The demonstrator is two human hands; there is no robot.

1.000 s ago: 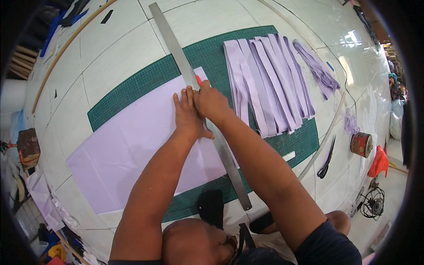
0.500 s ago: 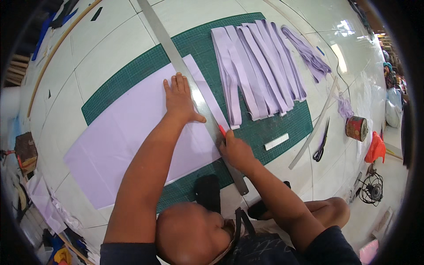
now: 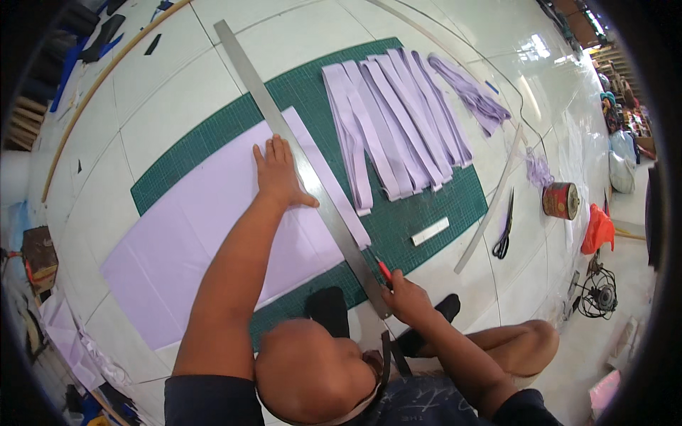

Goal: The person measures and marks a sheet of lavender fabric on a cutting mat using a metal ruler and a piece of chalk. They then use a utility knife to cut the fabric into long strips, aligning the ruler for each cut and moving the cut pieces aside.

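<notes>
A broad sheet of folded lavender fabric (image 3: 192,241) lies over a green cutting mat (image 3: 188,167). Across it runs a long metal ruler (image 3: 260,92), slanting from upper left to lower middle. My left hand (image 3: 282,172) is spread flat on the fabric and the ruler, fingers apart, thumb reaching onto the metal. A narrow band of the fabric (image 3: 321,165) shows along the ruler's right side. My right hand (image 3: 410,298) grips a red utility knife (image 3: 384,270) beside the ruler's near end, its thin blade pointing toward the fabric's corner.
Several lavender strips (image 3: 398,124) lie on the mat's right part, with a gathered bundle (image 3: 470,96) beyond. A white block (image 3: 430,231) sits nearer. Further right are a thin metal strip (image 3: 489,202), black scissors (image 3: 504,234), a red tin (image 3: 560,201) and an orange bag (image 3: 597,229).
My right hand has drawn the knife down along the ruler, toward me and past the fabric's near corner. My left hand still presses on the ruler. The whole view has shifted slightly.
</notes>
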